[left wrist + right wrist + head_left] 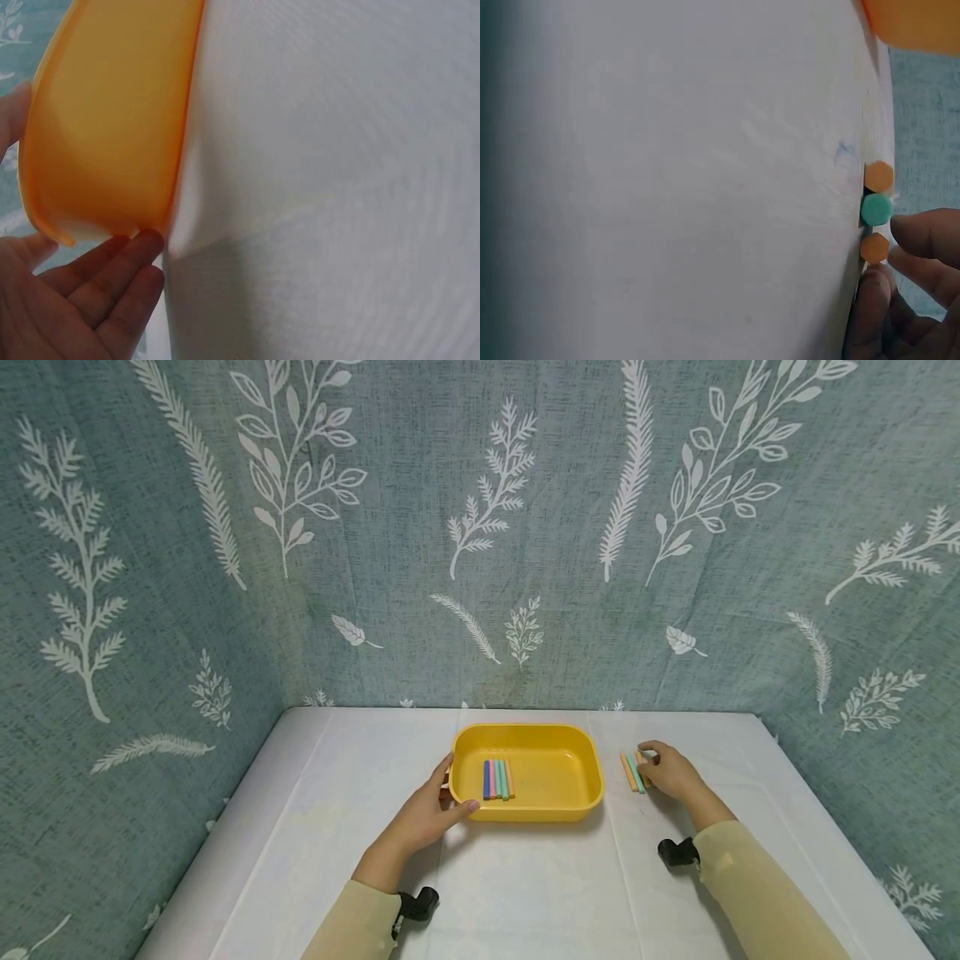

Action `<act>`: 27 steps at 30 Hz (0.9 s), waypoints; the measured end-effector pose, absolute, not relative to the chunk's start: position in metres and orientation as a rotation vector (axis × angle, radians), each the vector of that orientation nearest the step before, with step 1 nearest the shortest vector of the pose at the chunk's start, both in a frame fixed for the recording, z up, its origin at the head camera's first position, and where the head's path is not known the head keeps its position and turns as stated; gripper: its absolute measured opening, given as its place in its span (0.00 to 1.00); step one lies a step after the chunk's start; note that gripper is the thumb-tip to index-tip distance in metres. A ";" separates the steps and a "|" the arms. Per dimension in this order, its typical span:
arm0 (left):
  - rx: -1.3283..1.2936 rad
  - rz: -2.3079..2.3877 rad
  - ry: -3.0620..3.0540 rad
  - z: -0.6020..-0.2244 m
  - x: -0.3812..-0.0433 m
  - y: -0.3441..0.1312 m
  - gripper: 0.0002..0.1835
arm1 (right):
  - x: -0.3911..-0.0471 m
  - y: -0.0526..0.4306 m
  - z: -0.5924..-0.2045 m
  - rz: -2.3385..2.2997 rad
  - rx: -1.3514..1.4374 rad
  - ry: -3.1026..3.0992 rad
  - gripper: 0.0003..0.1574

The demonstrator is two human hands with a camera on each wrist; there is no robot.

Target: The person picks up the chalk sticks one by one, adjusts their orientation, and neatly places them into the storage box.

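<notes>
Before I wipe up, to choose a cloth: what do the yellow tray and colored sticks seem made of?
Yellow tray: likely plastic, smooth and slightly glossy, from its soft sheen and rounded corners.
Colored sticks: perhaps chalk, matte, given their flat color; wax isn't ruled out.

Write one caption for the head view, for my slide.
Left hand holding a yellow tray with coloured sticks; right hand at three more sticks on the white tabletop.

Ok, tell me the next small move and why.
Probably lift the rightmost orange stick toward the yellow tray: the right hand is at that stick, the left hand holds the tray, and similar sticks lie inside, with bare room beside them.
</notes>
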State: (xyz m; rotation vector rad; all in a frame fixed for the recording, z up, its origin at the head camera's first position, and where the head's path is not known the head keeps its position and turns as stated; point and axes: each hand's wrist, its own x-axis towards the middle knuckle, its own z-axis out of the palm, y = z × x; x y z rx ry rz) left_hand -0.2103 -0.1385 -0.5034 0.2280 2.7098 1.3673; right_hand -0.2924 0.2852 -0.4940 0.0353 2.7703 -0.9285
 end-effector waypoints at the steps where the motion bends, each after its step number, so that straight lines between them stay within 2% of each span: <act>1: 0.230 1.369 2.710 -0.503 -0.210 -0.139 0.54 | -0.294 0.285 -0.493 -0.913 0.032 2.763 0.33; 13: 0.245 1.382 2.696 -0.502 -0.210 -0.139 0.53 | -0.301 0.291 -0.487 -0.872 -0.040 2.666 0.33; 27: 0.243 1.367 2.713 -0.502 -0.209 -0.138 0.53 | -0.296 0.293 -0.489 -0.919 0.065 2.702 0.35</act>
